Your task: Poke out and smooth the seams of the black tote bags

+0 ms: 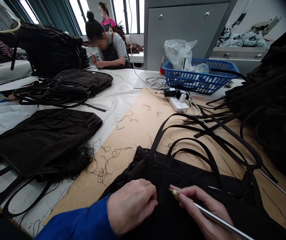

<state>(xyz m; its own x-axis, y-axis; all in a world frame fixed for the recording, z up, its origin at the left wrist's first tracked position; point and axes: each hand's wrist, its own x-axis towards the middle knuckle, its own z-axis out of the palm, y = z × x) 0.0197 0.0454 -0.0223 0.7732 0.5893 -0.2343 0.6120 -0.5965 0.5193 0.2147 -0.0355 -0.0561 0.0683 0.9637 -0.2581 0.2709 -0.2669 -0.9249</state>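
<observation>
A black fabric bag (165, 176) with long strap handles (195, 141) lies in front of me, a zipper (216, 188) showing near its top edge. My left hand (132, 203), in a blue sleeve, rests on the bag with its fingers curled; whatever lies under them is hidden. Between the thumb and fingers of my right hand (203, 208) is a slim pen-like tool (215, 216) with a metal shaft and a fine tip. Its tip points left, just over the bag's cloth, a short way from my left hand.
Loose dark threads (105, 166) litter the brown board (132, 133). Black bags (47, 140) are on the left, with a dark pile (278, 110) at right. Behind are a power strip (178, 104), a blue basket (195, 81) and a seated person (110, 50).
</observation>
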